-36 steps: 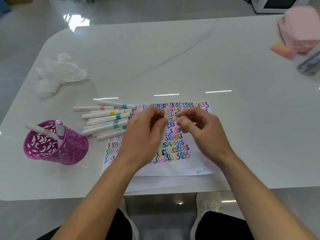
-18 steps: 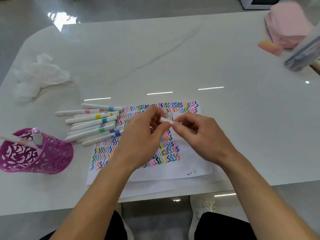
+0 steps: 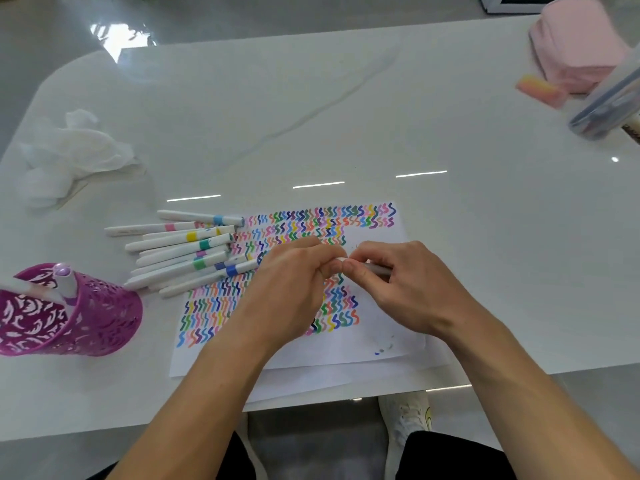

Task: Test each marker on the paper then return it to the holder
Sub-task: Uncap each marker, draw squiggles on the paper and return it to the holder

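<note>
Markers (image 3: 180, 251) and paper (image 3: 381, 344) on glossy white table (image 3: 346, 116)

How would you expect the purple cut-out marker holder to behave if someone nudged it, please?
Probably light: the purple holder has mostly cut-out walls and only two markers inside. It would likely slide easily on the glossy table. The markers lean against its rim, so a sharp push might tip it.

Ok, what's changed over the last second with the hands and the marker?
The left hand and right hand have closed together over the paper: the white cap that the left hand held upright is now turned end-on against the marker the right hand grips. The loose markers and purple holder stayed put.
</note>
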